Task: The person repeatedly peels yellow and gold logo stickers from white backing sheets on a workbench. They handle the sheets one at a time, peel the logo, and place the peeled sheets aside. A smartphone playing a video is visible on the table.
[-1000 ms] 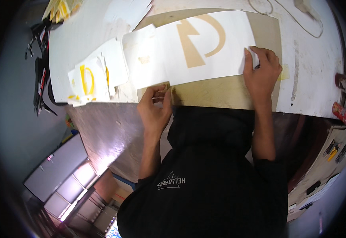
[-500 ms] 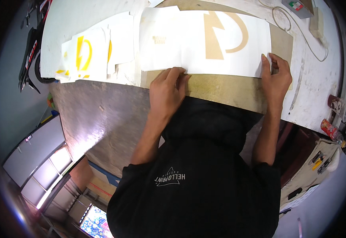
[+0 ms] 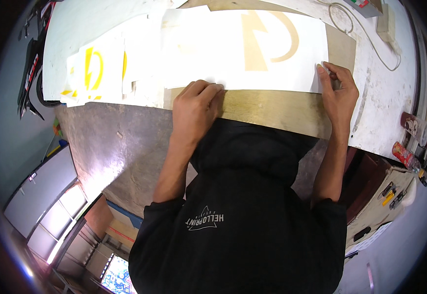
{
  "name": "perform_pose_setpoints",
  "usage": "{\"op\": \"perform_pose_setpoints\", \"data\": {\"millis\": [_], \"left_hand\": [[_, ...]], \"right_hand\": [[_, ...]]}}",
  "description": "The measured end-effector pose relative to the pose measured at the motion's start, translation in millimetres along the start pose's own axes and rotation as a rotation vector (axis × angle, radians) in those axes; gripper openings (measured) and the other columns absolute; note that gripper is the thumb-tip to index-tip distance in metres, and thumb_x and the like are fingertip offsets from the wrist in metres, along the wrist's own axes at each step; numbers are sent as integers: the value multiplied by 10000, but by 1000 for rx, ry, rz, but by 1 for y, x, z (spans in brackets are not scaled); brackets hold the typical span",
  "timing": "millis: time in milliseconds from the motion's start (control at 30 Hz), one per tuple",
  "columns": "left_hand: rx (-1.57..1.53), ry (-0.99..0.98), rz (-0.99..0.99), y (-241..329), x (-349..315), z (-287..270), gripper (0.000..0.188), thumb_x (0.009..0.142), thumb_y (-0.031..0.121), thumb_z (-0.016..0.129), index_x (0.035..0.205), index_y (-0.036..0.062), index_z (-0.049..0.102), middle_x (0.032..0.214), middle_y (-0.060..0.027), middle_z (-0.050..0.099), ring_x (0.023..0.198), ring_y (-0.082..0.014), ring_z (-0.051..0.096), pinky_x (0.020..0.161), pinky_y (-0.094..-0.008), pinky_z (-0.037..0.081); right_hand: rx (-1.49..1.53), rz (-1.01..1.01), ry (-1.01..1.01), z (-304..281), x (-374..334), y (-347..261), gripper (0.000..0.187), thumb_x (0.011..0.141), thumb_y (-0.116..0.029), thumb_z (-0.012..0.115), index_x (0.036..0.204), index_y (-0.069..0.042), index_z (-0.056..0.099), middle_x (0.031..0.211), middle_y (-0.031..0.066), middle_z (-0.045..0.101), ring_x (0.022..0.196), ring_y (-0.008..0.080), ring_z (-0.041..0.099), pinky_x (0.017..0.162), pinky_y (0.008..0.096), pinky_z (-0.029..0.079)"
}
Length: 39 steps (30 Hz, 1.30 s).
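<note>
A long white sheet (image 3: 213, 54) lies across a tan board (image 3: 272, 109). Toward its right part it carries a pale tan bolt shape (image 3: 253, 46) with a curved arc beside it. My left hand (image 3: 194, 109) is at the near edge of the sheet, left of its middle, thumb and fingers pinched together on that edge. At the right end, my right hand (image 3: 340, 90) has its thumb and forefinger closed on the sheet's edge near the close corner. Glare washes out the sheet's left part.
White papers with yellow bolt shapes (image 3: 93, 68) lie on the white table (image 3: 385, 103) to the left. A cable (image 3: 353, 14) and a pale power strip (image 3: 387, 24) are at the far right. A red can (image 3: 403, 153) and a cup (image 3: 412, 123) stand by the right edge.
The whole view has shifted a little, so table, board and sheet appear further left. Glare on the sheet is stronger. Both hands keep their places on the sheet's edges.
</note>
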<state>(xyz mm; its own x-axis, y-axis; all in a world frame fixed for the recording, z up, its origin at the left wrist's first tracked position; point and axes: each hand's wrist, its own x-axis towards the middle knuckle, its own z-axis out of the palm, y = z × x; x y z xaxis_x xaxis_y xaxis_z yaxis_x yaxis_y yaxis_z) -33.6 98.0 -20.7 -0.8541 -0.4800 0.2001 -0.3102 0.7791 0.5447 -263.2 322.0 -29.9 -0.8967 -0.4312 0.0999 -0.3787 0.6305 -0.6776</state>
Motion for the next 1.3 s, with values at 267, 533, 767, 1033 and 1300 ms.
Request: {"op": "perform_pose_setpoints", "data": {"millis": [267, 533, 767, 1033, 1300], "left_hand": [[7, -35, 23, -1, -3, -2, 170, 815, 12, 805, 981, 46, 788, 885, -95, 724, 795, -268, 714, 686, -369, 577], [-63, 24, -92, 7, -10, -5, 199, 894, -2, 779, 1084, -5, 721, 966, -135, 748, 857, -249, 735, 758, -360, 591], [-1563, 192, -931, 55, -49, 2, 514, 1012, -2, 616, 1450, -57, 352, 1459, -320, 513, 1371, -370, 554, 1184, -460, 449], [-1774, 478, -906, 78, -45, 15, 649, 1033, -21, 545, 1566, -66, 177, 1549, -399, 350, 1499, -430, 380, 1286, -508, 284], [-1855, 551, -819, 74, -50, 30, 649, 1036, -30, 529, 1587, -17, 186, 1572, -390, 326, 1512, -445, 353, 1290, -527, 253]], "right_hand": [[-88, -218, 111, -2, 11, -18, 258, 906, -187, 792, 1087, -5, 774, 1023, 177, 734, 929, 327, 707, 869, 397, 544], [25, -639, -200, 91, 82, -98, 313, 916, -128, 632, 1204, -45, 725, 1098, 194, 706, 1088, 371, 655, 1022, 499, 454], [66, -492, -625, 145, 135, -128, 333, 876, -121, 639, 1187, -43, 728, 950, 147, 751, 883, 301, 716, 830, 408, 553], [-3, -512, -722, 146, 144, -134, 351, 885, -183, 661, 1195, -32, 727, 890, 112, 742, 828, 250, 709, 775, 364, 547], [-53, -528, -715, 145, 140, -147, 361, 889, -244, 689, 1174, -28, 731, 912, 98, 752, 823, 224, 704, 781, 354, 544]]}}
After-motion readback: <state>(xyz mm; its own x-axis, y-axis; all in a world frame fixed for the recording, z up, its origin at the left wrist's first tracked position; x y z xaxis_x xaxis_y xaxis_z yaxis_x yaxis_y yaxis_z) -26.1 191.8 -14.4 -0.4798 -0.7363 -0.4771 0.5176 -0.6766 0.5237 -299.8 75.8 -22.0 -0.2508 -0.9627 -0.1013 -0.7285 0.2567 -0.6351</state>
